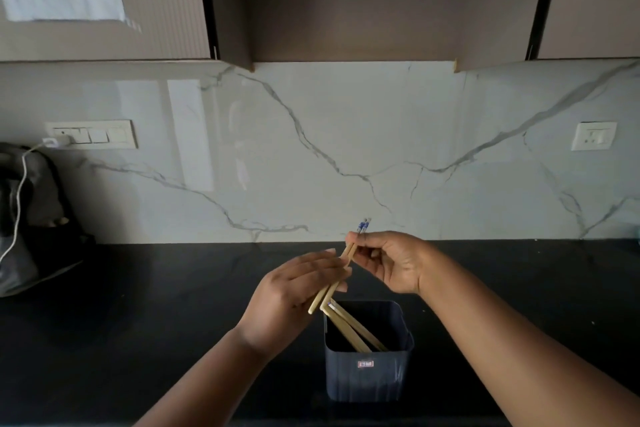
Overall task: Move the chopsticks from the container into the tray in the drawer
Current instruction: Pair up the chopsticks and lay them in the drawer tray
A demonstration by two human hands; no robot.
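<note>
container: dark blue square plastic container (368, 362) on black counter (138, 305), two wooden chopsticks (353, 329) leaning inside.
left hand (294, 291): just above container, fingers curled round pale wooden chopstick pair (343, 265), steadying.
right hand (388, 262): beyond container, pinching the pair's blue-tipped end to align.
drawer tray: not visible.

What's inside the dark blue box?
Inside the dark blue container, two more wooden chopsticks lean against its left rim. The bottom of it is dark and hidden by the front wall, so anything lying down there cannot be seen.
</note>
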